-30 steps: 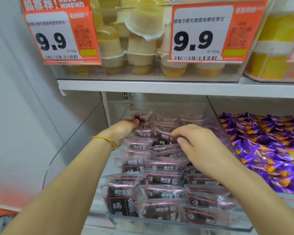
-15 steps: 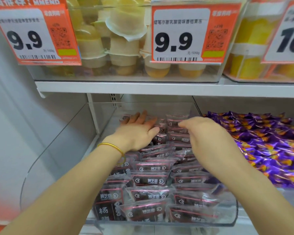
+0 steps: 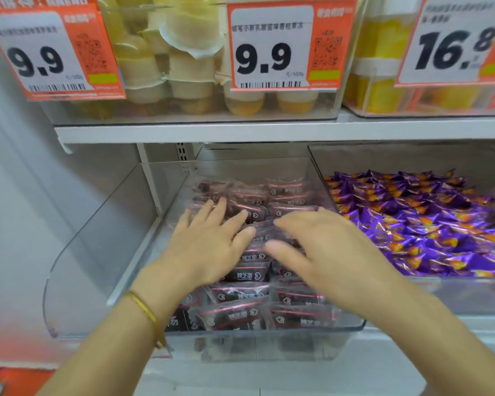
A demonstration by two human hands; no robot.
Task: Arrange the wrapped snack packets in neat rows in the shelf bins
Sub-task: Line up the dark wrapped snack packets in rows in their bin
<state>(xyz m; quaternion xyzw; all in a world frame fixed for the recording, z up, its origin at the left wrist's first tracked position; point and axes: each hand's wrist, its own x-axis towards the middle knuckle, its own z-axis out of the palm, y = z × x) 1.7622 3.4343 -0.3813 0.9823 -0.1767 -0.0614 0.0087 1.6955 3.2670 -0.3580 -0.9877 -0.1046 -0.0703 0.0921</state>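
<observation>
White shelving (image 3: 183, 132) fills the frame. At centre, a clear bin (image 3: 97, 238) holds dark snack packets (image 3: 237, 314) three rows across, packed to its right wall, with bare floor along its left wall. Two hands hover palm down over them, fingers straight and spread, gripping nothing: left hand (image 3: 209, 247), and right hand (image 3: 323, 252) just beside it. Three price tags (image 3: 272, 47) hang along the top.

Your left hand (image 3: 209, 247) and right hand (image 3: 323, 252) look blurred, and they cover the middle snack packets (image 3: 249, 274) in the bin (image 3: 77, 252). The small print on the 9.9 price tag (image 3: 270, 45) is too blurred to read. The right edge cuts off the purple packets (image 3: 412, 224) and the 16.8 tag (image 3: 455, 44).
</observation>
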